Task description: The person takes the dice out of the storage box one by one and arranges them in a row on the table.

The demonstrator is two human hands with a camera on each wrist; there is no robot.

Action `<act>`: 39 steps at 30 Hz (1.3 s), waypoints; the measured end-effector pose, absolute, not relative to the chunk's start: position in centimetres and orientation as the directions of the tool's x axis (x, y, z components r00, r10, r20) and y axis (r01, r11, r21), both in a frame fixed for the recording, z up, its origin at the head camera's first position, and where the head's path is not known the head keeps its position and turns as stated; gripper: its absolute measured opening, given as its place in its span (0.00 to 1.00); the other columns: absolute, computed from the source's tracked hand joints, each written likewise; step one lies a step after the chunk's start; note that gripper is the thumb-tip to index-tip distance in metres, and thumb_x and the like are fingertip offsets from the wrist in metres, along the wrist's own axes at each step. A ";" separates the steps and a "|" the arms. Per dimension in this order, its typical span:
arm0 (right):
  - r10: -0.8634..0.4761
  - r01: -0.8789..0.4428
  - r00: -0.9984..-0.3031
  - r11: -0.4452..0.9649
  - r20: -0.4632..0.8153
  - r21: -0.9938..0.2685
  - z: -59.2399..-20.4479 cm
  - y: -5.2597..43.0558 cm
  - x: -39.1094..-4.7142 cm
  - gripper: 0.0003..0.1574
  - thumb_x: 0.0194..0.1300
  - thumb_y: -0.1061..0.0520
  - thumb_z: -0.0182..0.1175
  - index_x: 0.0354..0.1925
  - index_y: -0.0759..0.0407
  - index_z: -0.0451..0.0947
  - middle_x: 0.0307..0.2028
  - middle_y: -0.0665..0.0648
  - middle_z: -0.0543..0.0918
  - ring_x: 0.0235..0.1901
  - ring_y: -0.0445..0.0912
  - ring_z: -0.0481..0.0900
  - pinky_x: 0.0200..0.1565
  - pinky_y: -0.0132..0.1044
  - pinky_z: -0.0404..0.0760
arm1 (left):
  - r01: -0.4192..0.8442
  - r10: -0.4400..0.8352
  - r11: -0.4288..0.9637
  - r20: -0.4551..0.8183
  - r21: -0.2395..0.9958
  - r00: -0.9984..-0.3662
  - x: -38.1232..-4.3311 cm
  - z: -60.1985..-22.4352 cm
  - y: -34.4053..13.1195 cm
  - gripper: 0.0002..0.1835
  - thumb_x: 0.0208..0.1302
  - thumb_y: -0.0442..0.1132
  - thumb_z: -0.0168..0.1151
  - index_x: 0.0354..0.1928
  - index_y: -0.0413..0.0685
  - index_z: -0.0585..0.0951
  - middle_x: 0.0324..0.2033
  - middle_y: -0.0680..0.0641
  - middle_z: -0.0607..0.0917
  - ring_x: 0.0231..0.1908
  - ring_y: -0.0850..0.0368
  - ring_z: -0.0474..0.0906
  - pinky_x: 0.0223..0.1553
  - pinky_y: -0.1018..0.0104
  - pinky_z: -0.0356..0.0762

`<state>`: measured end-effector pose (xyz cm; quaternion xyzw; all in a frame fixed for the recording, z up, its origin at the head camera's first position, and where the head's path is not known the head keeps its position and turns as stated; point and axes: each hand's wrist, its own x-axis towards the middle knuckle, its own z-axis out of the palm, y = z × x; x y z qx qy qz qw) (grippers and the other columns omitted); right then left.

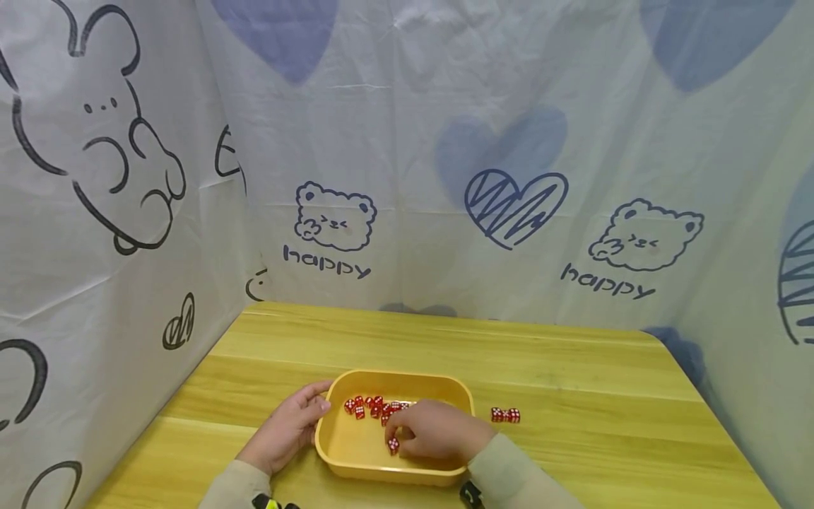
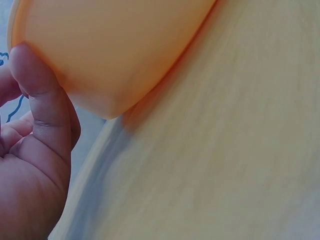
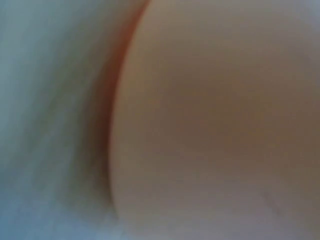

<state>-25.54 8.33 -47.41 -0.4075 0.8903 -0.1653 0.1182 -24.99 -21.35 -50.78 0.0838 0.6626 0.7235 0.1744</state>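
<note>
One bare left hand [image 1: 286, 428] grips a yellow tray [image 1: 375, 472] by the rim; inside, near red dice [image 1: 378, 401], the right hand [image 1: 440, 428] pinches one die [image 1: 393, 445], apparently positioning it, calling next for careful release. Rightward, three dice [image 1: 505, 416] sit on the bench [image 1: 572, 367].

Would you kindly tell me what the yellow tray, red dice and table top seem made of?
Yellow tray: probably smooth plastic, given its thin, rounded walls. Red dice: likely plastic, from their crisp white pips; too small to judge finish. Table top: wood or wood-look laminate, fairly matt: streaky grain, no sharp reflections.
</note>
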 end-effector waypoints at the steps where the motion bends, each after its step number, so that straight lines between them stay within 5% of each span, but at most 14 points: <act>1: -0.768 -0.690 -0.637 0.610 -0.073 -0.390 -47.4 8.4 -25.6 0.11 0.64 0.54 0.67 0.42 0.36 0.83 0.25 0.38 0.74 0.26 0.34 0.71 0.32 0.30 0.73 | -0.142 0.363 -0.063 -0.110 0.988 -0.925 -25.0 -50.8 -21.3 0.29 0.79 0.37 0.51 0.76 0.35 0.58 0.44 0.39 0.75 0.35 0.54 0.78 0.33 0.64 0.83; 29: -0.585 -0.516 -0.810 0.674 0.045 -0.529 -45.1 12.5 -25.5 0.14 0.71 0.54 0.60 0.51 0.42 0.85 0.21 0.43 0.73 0.21 0.37 0.68 0.23 0.31 0.70 | -0.136 0.369 -0.069 -0.101 0.988 -0.924 -25.1 -50.7 -21.3 0.32 0.78 0.40 0.54 0.76 0.36 0.57 0.44 0.40 0.75 0.36 0.55 0.78 0.34 0.66 0.83; 39: -0.570 -0.564 -0.806 0.657 0.160 -0.500 -44.5 15.0 -25.1 0.13 0.72 0.57 0.60 0.51 0.45 0.85 0.21 0.41 0.72 0.21 0.35 0.66 0.24 0.31 0.70 | -0.138 0.376 -0.072 -0.101 0.988 -0.921 -25.1 -51.1 -21.4 0.32 0.78 0.40 0.54 0.76 0.34 0.57 0.42 0.41 0.76 0.33 0.57 0.77 0.31 0.67 0.81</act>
